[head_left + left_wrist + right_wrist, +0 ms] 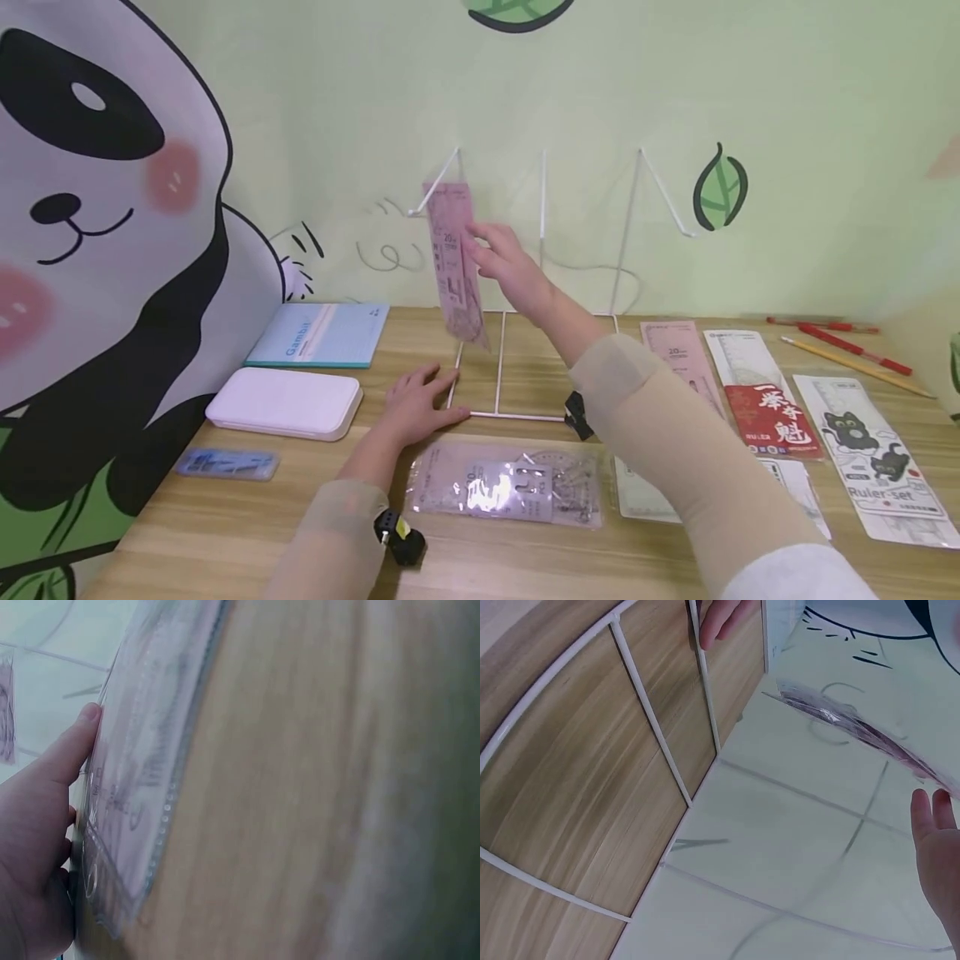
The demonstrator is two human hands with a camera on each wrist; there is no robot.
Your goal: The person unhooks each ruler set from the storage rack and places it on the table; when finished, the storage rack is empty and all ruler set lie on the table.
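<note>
Green wall with a big panda painted at far left, wooden table (pixel 225 517) below it. Starting left: a small blue packet (pixel 227 463) at the near edge, a white case (pixel 285 402) beyond it, and a blue notebook (pixel 318 334) against the wall.

Moving in, the left hand (pixel 415 406) lies flat on the table, fingers relaxed and spread, touching the near-left corner of the white wire rack (pixel 501 367). Nothing is held there; it looks like a steadying press. Just near of it lies a clear-sleeved ruler set (pixel 506 482), which the left wrist view shows right beside the thumb.

Centre now: the pink ruler packet (pixel 454 262) hangs from the rack's far-left prong, long axis close to vertical, slightly tilted. The right hand (pixel 510 268) is up at its right edge, fingers straight and loose, touching or only just beside it — I can't tell which. The right wrist view shows the fingertips apart from the packet, so no grip. The packet lies directly left of that hand, so the right hand is plainly the nearer one.

Further right, more ruler packets (pixel 765 400) lie flat in a row, then red pencils (pixel 847 342) at the far right.
</note>
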